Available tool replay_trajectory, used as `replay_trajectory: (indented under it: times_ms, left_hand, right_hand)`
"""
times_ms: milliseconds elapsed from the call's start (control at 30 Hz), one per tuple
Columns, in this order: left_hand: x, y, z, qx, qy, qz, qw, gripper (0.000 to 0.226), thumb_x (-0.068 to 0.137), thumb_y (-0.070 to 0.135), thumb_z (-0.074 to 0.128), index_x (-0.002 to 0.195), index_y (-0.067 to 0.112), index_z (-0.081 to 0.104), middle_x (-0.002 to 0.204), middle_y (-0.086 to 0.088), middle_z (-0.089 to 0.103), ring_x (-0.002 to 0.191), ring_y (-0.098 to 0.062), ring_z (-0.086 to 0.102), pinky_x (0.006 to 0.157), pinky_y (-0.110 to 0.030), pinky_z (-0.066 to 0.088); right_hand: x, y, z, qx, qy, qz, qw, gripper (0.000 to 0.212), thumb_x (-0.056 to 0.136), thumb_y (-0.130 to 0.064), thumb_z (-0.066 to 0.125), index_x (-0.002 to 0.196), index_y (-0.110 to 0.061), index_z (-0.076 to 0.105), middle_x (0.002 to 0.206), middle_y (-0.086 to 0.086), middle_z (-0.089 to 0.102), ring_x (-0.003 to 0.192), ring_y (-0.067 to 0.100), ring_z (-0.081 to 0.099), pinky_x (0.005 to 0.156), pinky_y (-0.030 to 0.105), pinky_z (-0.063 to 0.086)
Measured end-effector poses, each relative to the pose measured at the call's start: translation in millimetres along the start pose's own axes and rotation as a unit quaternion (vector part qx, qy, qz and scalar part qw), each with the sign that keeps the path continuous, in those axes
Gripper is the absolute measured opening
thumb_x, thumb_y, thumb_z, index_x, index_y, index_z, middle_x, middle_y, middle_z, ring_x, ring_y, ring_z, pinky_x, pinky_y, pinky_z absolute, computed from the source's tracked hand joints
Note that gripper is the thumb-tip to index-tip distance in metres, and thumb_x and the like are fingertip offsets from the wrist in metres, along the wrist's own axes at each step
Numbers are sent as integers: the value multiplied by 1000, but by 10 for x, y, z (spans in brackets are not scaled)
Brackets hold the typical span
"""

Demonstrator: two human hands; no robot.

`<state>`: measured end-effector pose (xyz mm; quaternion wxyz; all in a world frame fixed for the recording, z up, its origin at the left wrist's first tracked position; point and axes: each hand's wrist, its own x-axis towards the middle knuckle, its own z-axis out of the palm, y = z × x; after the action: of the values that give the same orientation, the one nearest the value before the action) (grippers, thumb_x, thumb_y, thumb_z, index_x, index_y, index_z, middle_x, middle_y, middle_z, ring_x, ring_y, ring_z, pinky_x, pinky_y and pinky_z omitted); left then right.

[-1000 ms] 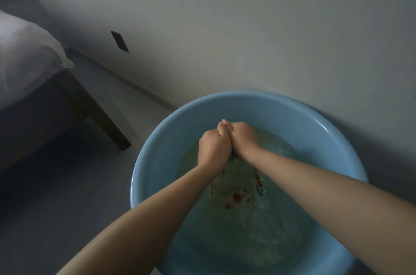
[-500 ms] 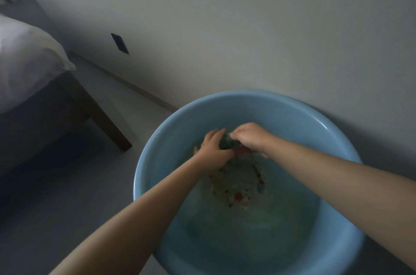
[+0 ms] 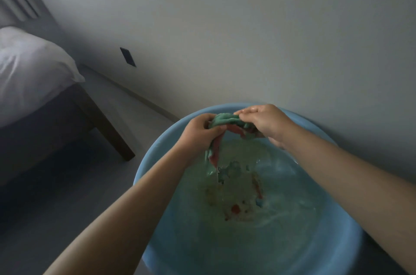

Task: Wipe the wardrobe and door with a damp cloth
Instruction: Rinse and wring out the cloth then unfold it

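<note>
A wet green and pink cloth (image 3: 227,123) hangs over a light blue basin (image 3: 157,155) of water on the floor. My left hand (image 3: 198,131) grips the cloth's left end and my right hand (image 3: 267,123) grips its right end. Both hands are just above the water, near the basin's far rim. A loose end of the cloth dangles down from my left hand towards the water. A printed pattern (image 3: 238,207) shows on the basin's bottom through the water.
The basin stands against a pale wall (image 3: 247,27) with a dark socket plate (image 3: 127,56) low on it. A bed with white bedding (image 3: 29,72) and a dark wooden leg (image 3: 112,137) stands at the left. Grey floor (image 3: 56,218) lies between the bed and the basin.
My hands were pressed together low in the basin with the cloth under water. They have risen and moved apart, lifting the cloth out of the water.
</note>
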<state>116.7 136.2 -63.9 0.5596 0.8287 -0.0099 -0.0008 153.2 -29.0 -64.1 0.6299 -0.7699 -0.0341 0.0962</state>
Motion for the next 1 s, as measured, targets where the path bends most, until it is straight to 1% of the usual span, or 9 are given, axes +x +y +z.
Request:
replay_trajectory:
  times_ms: [67, 200, 300, 367, 433, 500, 667, 833, 1000]
  left_hand:
    - [2, 66, 15, -5, 31, 30, 999, 23, 87, 2, 64, 82, 25, 64, 63, -4, 64, 62, -27, 57, 61, -32, 45]
    - [33, 121, -19, -84, 58, 4, 995, 28, 82, 1, 70, 95, 25, 65, 81, -4, 68, 76, -22, 64, 78, -37, 53]
    - [42, 190, -75, -135, 9, -8, 991, 28, 82, -3, 67, 101, 17, 66, 91, -9, 69, 78, -21, 66, 75, -33, 56]
    - [41, 258, -84, -177, -30, -33, 983, 26, 84, -5, 62, 104, 11, 64, 91, -11, 68, 73, -18, 67, 68, -27, 58]
    - [48, 319, -64, -196, -41, -57, 978, 21, 87, -5, 59, 104, 7, 63, 83, -10, 66, 63, -12, 66, 59, -21, 56]
    - [36, 335, -23, -221, -26, -67, 972, 17, 88, -3, 58, 102, 4, 64, 78, -10, 67, 59, -13, 66, 56, -22, 56]
    - [11, 245, 51, -264, 36, -78, 961, 14, 89, -1, 58, 100, 3, 66, 74, -9, 68, 57, -16, 66, 54, -25, 56]
    - [29, 155, 114, -247, 81, -102, 960, 14, 89, 6, 62, 101, 11, 67, 82, -6, 68, 69, -16, 65, 67, -28, 54]
    - [34, 122, 152, -270, -26, -137, 953, 33, 93, 29, 55, 106, 0, 63, 94, -12, 64, 84, -22, 59, 87, -34, 46]
  right_hand:
    - [-35, 52, 4, -4, -41, 15, 999, 12, 93, -13, 60, 100, -15, 70, 95, 3, 69, 92, 17, 61, 94, 39, 49]
    - [-102, 9, 36, -39, -78, -5, 996, 16, 96, -17, 54, 104, -19, 68, 100, -2, 65, 91, 10, 57, 74, 21, 44]
    - [-134, 10, 37, 77, -90, -26, 993, 22, 99, -19, 44, 102, -17, 66, 111, 0, 64, 103, 10, 54, 86, 23, 40]
    - [-151, 61, 76, 116, -142, -48, 982, 33, 96, -39, 48, 107, -14, 66, 109, 2, 67, 103, 16, 60, 90, 29, 46]
    - [-202, 88, 104, 47, -168, -80, 981, 54, 79, -58, 60, 117, -19, 61, 99, 0, 70, 93, 16, 65, 82, 29, 51]
    - [-240, 94, 109, 1, -179, -101, 979, 58, 72, -51, 67, 120, -20, 54, 85, -2, 70, 77, 15, 65, 69, 28, 52]
    - [-247, 79, 31, -21, -200, -62, 978, 23, 84, -17, 70, 105, -13, 61, 94, 3, 70, 84, 16, 68, 74, 28, 56]
    - [-281, 55, 81, 26, -227, -21, 973, 4, 91, -6, 59, 91, -9, 59, 67, -5, 66, 55, 1, 63, 48, 14, 45]
    - [-266, 35, 98, 9, -156, -54, 986, 21, 93, -15, 59, 112, -12, 54, 103, 5, 64, 91, 11, 62, 81, 23, 52]
